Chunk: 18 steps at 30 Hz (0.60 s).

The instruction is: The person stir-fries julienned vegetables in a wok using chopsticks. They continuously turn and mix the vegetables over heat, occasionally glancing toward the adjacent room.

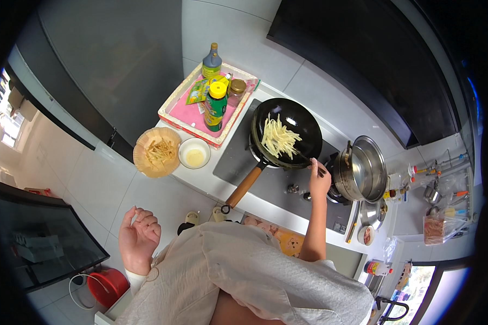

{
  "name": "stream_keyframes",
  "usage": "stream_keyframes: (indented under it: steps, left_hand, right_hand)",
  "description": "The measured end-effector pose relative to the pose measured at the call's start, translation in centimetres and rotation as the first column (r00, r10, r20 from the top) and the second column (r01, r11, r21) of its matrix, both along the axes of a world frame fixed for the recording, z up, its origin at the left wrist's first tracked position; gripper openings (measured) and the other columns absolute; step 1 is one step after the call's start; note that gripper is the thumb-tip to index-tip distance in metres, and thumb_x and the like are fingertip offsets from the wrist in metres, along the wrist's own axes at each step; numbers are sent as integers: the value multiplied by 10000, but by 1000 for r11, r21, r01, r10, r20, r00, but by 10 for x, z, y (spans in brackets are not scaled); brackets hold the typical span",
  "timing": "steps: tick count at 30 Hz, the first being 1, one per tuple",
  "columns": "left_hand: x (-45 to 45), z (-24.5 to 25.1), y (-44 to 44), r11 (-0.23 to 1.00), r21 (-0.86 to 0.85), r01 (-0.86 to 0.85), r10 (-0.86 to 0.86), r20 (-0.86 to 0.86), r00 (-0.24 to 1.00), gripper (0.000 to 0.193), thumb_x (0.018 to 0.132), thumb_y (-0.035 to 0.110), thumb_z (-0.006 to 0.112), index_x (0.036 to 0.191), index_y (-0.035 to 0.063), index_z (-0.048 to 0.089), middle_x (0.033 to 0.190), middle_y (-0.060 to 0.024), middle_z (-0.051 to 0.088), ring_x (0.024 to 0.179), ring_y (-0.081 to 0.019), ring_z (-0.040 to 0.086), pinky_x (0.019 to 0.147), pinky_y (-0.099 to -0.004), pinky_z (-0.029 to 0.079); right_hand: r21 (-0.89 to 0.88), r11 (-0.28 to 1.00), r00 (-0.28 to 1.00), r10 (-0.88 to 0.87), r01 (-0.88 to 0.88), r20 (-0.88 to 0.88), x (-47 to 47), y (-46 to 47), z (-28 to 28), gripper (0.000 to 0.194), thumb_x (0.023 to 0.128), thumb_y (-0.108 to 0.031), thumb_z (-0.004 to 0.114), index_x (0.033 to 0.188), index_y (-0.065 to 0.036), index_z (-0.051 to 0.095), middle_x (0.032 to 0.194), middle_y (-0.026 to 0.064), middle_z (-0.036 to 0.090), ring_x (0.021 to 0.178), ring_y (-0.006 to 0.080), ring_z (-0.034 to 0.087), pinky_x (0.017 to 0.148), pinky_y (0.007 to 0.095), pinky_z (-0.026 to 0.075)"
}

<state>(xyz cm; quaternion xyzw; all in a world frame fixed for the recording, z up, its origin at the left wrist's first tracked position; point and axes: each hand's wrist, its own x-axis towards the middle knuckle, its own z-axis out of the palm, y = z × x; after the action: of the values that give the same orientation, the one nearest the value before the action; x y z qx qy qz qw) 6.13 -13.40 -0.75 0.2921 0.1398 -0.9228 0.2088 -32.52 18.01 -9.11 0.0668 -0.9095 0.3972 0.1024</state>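
Note:
A black wok [309, 126] with a wooden handle [246, 185] sits on the left part of the stove, with pale strips of food [279, 137] lying in it. My right hand [320, 178] is at the wok's near right rim and grips dark chopsticks [304, 156], whose tips reach the strips. My left hand [139, 237] hangs to the left of my body, palm up, fingers loosely curled, holding nothing. On the counter left of the stove are a paper-lined container [140, 152] of browned strips and a white bowl [194, 148] with a pale yellow substance.
Behind the bowls stands a foam tray [179, 95] with a green bottle [216, 109], a grey-blue bottle [212, 63] and a lidded jar [236, 91]. A steel steamer pot [360, 170] occupies the right burner. Farther right are a pot lid [372, 213] and a small bowl [366, 235].

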Motion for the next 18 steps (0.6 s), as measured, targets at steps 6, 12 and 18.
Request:
stream_keyframes:
  steps: [6,12,18]
  left_hand:
    - [3,0,1,1000,7,-15,15,15,1000,163,967,181,531,840,84,565,722,23,479,646,-114,453,603,-262,368]
    - [4,-2,2,1000,-4,-13,13,-3,1000,164,969,182,528,842,84,564,721,24,473,645,-112,452,604,-264,369]
    - [4,-2,2,1000,1,-21,21,-24,999,172,972,187,524,845,79,566,718,23,468,644,-112,449,602,-264,366]
  right_hand:
    - [104,995,998,-8,1,65,24,-6,18,404,979,-375,593,987,1,741,829,107,737,783,172,704,741,282,517]
    - [-7,999,999,39,-39,-2,18,-11,12,400,970,-380,604,968,-1,733,778,119,716,736,196,697,693,297,509]
    - [-138,982,992,-129,130,11,15,-4,4,408,984,-376,586,999,4,735,799,116,731,766,185,703,733,297,517]
